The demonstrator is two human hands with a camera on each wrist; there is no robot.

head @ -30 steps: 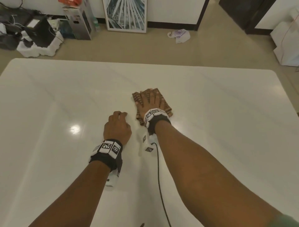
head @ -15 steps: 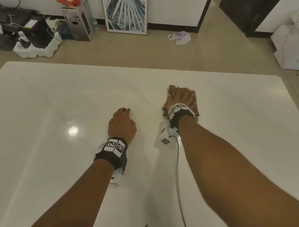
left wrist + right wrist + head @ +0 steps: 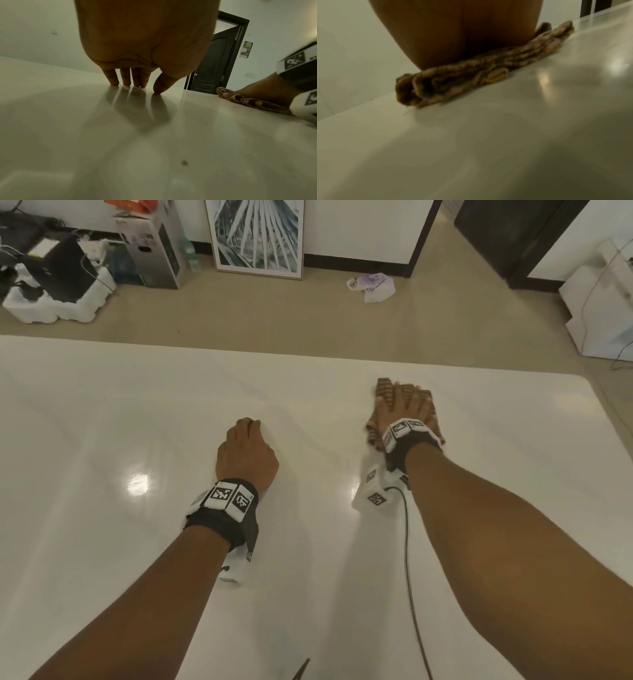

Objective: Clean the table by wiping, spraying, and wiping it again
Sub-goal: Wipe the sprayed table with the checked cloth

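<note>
A brown patterned cloth [image 3: 385,392] lies on the glossy white table [image 3: 137,405], right of centre and toward the far edge. My right hand [image 3: 406,409] lies flat on it, fingers spread, pressing it down. The right wrist view shows the cloth [image 3: 471,75] bunched under the palm [image 3: 457,33]. My left hand [image 3: 248,450] stands on the bare table to the left of the cloth, holding nothing. In the left wrist view its fingertips [image 3: 126,81] and thumb touch the surface, with the cloth [image 3: 248,101] off to the right. No spray bottle is in view.
A black cable [image 3: 407,542] runs from my right wrist back over the table. A small dark speck [image 3: 184,163] sits on the surface. Beyond the far edge, the floor holds a framed picture [image 3: 257,234], boxes [image 3: 154,251] and a plastic bag [image 3: 371,284].
My right hand has slid the cloth to the right across the table. The left hand has stayed in nearly the same spot.
</note>
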